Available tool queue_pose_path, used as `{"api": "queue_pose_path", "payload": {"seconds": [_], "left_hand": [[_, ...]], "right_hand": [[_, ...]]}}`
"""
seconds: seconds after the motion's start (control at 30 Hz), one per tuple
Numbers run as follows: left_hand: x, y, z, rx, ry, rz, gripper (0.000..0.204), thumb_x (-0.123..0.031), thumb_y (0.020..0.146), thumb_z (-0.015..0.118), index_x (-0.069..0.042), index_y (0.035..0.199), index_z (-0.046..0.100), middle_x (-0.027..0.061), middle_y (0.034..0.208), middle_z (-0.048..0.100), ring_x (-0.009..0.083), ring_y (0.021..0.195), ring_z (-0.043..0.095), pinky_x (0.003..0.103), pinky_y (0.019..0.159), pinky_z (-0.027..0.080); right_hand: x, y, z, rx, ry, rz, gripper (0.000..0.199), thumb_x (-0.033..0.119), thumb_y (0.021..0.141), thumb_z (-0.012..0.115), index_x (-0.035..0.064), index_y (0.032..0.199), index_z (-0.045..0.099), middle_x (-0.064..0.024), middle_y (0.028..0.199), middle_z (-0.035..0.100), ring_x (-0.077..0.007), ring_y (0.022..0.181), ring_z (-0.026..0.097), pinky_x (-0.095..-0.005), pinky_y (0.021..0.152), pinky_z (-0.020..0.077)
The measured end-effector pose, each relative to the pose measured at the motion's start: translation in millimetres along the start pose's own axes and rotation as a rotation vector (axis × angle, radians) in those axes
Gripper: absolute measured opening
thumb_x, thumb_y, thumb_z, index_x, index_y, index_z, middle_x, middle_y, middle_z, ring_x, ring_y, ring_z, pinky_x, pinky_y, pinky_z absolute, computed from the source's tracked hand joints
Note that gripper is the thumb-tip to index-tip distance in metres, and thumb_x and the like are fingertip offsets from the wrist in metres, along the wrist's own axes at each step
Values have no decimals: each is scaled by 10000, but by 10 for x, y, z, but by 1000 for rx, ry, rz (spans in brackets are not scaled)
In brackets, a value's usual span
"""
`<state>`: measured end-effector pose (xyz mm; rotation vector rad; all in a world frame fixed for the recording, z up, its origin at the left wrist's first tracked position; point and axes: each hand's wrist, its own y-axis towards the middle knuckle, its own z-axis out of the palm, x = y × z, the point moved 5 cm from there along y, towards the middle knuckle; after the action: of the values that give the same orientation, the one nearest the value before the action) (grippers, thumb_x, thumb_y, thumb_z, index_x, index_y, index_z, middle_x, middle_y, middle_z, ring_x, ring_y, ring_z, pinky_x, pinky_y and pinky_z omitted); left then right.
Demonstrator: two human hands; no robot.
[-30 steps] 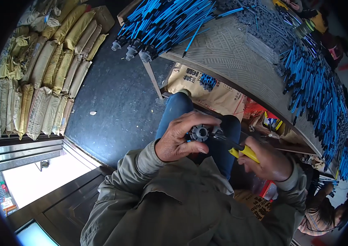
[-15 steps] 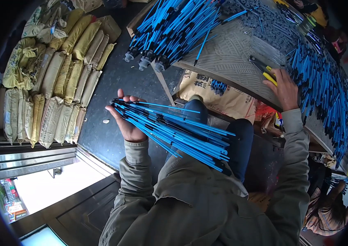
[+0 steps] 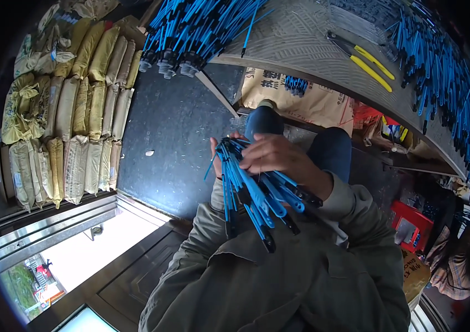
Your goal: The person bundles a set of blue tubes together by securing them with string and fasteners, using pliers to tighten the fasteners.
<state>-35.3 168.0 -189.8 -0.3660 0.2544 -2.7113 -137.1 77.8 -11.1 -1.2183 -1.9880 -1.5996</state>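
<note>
Right, landmark is the table (image 3: 301,47). Step in hand, my read: handling a bundle of blue rods (image 3: 254,193) at its gathered end, both hands on it, on the wearer's side of the table and apart from it. The bundle sits over the lap, loose ends fanned toward the torso.

Left hand (image 3: 215,160): mostly hidden behind the rods, wrapped around the gathered end, thumb side showing; grip force can't be read. Right hand (image 3: 282,157): fingers bent over the top of the bundle, touching it. Can't tell if it's pinching any one rod.

Next move, as I judge it, calls for the left to keep the gathered end together while the right works over the top; main risk is rods slipping out of the fan.

Counts:
- held bundle: one. Rods overlap too much for an exact number; well over ten.
- pliers (image 3: 369,71): one, yellow handles, lying on the table, out of both hands.
- gathered rod clusters (image 3: 182,33) at the table's left corner: three grey threaded ends visible.
- small bundle (image 3: 295,84) under the table: one.
- loose rod heap (image 3: 439,83) along the table's right side: uncountable.
- sacks (image 3: 74,105), left of the table across the floor: stacked, too overlapped to count.
</note>
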Motion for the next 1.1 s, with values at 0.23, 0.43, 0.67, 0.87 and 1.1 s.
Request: {"api": "queue_pose_path", "payload": {"seconds": [0.23, 0.43, 0.67, 0.87, 1.1], "left_hand": [[251, -411, 330, -218, 512, -96, 666, -541, 852, 493, 36, 1185, 477, 161, 1115, 564, 266, 1085, 517, 409, 940, 398], [347, -574, 1039, 163, 1079, 70, 703, -538, 834, 529, 41, 1225, 458, 136, 1023, 593, 235, 1002, 562, 362, 899, 425], [357, -364, 969, 413, 1210, 100, 502, -408, 783, 675, 12, 1016, 530, 62, 887, 572, 153, 810, 557, 294, 715, 441], [497, -431, 1133, 513, 1443, 202, 284, -220, 786, 703, -6, 878, 540, 58, 801, 571, 146, 714, 550, 288, 625, 428], [652, -508, 1295, 481, 1567, 69, 199, -165, 808, 679, -16, 803, 548, 60, 682, 570, 149, 607, 541, 274, 570, 414]], "right_hand": [[384, 88, -193, -42, 42, 207, 385, 275, 727, 712, 53, 989, 540, -100, 922, 589, -280, 862, 597, -367, 752, 470], [151, -152, -94, -92, 63, 594, 379, 262, 744, 735, 40, 982, 539, -124, 868, 600, -265, 781, 605, -337, 657, 462], [-120, -313, -118, -242, 646, 643, 352, 172, 716, 771, 28, 925, 526, -84, 790, 575, -179, 745, 584, -284, 647, 442], [52, -237, -128, -122, 529, 533, 337, 206, 705, 770, 32, 872, 534, -72, 793, 535, -155, 725, 535, -292, 639, 419], [141, -287, -133, -155, 525, 439, 320, 274, 725, 741, 48, 839, 544, -89, 815, 511, -180, 732, 502, -305, 639, 392]]}}
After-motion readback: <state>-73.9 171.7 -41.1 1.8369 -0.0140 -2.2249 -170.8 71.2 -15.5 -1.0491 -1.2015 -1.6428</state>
